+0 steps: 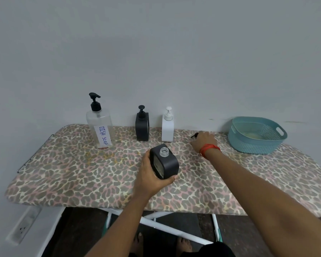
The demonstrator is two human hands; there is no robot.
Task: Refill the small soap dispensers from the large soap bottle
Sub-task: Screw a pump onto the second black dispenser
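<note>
Left hand (152, 175) gripping uncapped black dispenser (164, 163), right hand (204, 140) curled round black pump (194, 135)

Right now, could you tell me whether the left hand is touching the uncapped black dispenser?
Touching: the head view shows the left hand gripping the uncapped black dispenser.

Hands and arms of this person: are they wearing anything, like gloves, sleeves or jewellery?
No gloves, and no sleeves in view. The right hand has a red-orange wristband just behind it, seemingly of wound cords with a small white patch. The left hand wears nothing visible: no ring, no band.
</note>
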